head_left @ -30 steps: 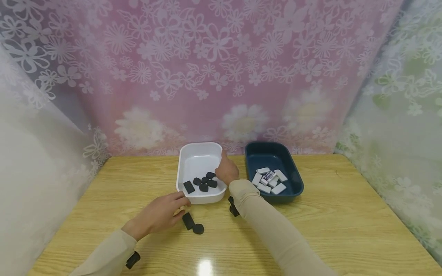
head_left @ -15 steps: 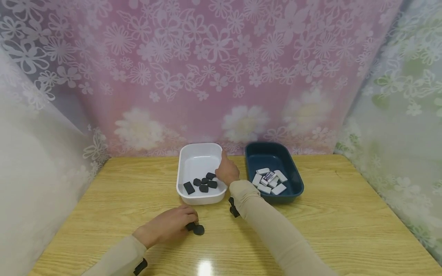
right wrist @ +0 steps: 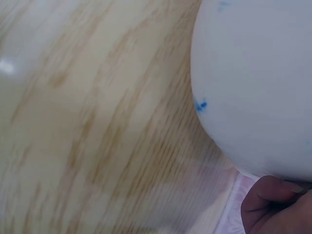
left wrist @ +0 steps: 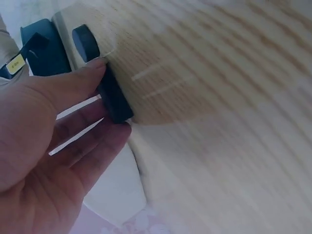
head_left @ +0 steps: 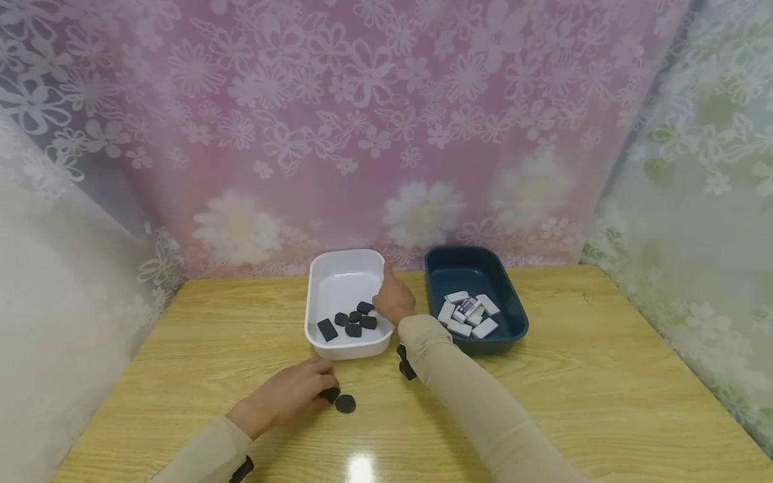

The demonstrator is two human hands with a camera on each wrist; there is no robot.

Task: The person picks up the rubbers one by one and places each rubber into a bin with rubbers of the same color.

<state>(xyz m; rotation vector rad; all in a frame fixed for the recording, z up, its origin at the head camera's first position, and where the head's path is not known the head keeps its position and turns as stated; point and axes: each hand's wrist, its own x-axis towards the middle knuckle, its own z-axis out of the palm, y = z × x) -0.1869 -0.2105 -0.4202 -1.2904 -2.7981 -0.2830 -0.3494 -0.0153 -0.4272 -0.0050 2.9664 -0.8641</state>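
My left hand (head_left: 288,394) is low over the table, just in front of the white tray (head_left: 323,272). Its thumb and fingertips pinch a black rectangular block (left wrist: 115,97), seen clearly in the left wrist view; in the head view the fingers partly cover the block. Close beside it lies a black rounded piece (head_left: 345,403), flat on the table. My right hand (head_left: 394,296) holds the right side rim of the white tray; curled fingers (right wrist: 273,195) show by the tray's wall in the right wrist view. Inside the tray, several black pieces (head_left: 353,330) lie toward the near end.
A dark blue tray (head_left: 465,258) stands right of the white one, with several white erasers (head_left: 485,328) in it. Both sit near the back of the wooden table (head_left: 592,376). A pink floral curtain (head_left: 338,134) hangs behind the table.
My left hand has moved from the white tray's near edge down to the black rectangular block and now pinches it. My right hand stays on the tray. The head view has shifted slightly.
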